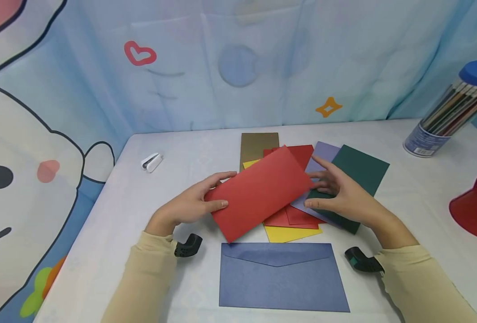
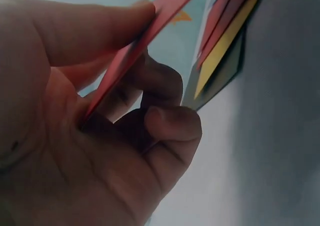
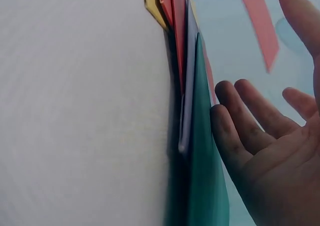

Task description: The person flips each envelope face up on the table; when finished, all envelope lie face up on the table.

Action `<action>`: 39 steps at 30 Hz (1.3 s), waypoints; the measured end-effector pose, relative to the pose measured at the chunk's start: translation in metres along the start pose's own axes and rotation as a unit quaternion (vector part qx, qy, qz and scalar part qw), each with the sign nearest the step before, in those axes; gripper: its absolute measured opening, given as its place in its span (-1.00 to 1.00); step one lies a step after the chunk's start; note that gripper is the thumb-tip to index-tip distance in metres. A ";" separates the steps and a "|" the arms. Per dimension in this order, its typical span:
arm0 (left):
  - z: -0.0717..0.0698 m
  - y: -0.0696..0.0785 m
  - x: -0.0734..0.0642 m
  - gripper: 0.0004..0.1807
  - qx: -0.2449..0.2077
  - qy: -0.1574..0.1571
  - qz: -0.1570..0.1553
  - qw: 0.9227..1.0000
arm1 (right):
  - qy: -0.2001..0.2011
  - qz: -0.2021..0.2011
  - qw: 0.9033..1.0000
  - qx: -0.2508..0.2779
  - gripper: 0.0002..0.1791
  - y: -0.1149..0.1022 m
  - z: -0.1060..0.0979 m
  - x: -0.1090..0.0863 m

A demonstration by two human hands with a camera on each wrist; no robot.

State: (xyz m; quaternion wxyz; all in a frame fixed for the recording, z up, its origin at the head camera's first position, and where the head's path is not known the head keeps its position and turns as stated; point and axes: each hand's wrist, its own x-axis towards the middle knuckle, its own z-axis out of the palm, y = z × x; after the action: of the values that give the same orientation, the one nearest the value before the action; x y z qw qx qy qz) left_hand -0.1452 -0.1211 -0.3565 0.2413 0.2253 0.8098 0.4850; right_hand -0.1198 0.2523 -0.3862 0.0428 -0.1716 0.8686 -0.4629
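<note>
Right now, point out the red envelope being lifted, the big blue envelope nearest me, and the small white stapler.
red paper envelope (image 1: 258, 193), head view, middle of its face
blue paper envelope (image 1: 283, 287), head view, body below the flap
small white stapler (image 1: 152, 162), head view, its top

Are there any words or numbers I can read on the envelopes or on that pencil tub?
None can be read.
Pencil tub: its bottom label has print and what may be a barcode, too small and blurred to read.
Red envelope, blue envelope and the other envelopes: plain, no writing shows.
Backdrop: only drawings, a heart and a star.
</note>
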 end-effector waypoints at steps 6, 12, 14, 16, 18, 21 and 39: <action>0.019 -0.003 0.010 -0.30 0.017 -0.044 0.018 0.999 | 0.002 0.029 0.999 -0.019 0.08 -0.003 -0.001 -0.002; 0.029 -0.008 0.018 -0.34 0.090 -0.011 0.029 0.995 | 0.011 0.056 0.994 -0.096 0.07 -0.004 -0.001 -0.002; 0.030 -0.009 0.020 -0.37 0.134 0.011 0.042 0.990 | 0.013 0.062 0.991 -0.117 0.08 -0.005 -0.002 -0.002; 0.032 -0.009 0.021 -0.39 0.172 0.031 0.058 0.983 | 0.013 0.066 0.990 -0.127 0.10 -0.006 -0.004 -0.002; 0.034 -0.009 0.023 -0.42 0.197 0.049 0.075 0.976 | 0.010 0.067 0.989 -0.132 0.10 -0.006 -0.007 -0.002; 0.037 -0.009 0.025 -0.46 0.211 0.066 0.098 0.970 | 0.003 0.069 0.988 -0.136 0.10 -0.006 -0.009 -0.002; 0.036 -0.012 0.018 -0.12 0.239 -0.019 0.051 0.969 | -0.043 0.045 0.983 -0.172 -0.03 0.004 -0.008 -0.003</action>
State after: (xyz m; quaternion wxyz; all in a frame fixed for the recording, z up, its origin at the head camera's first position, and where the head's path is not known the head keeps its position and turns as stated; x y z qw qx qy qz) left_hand -0.1386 -0.0907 -0.3849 0.1709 0.3272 0.8848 0.2843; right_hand -0.1197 0.2619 -0.3851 0.0705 -0.1569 0.9393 -0.2967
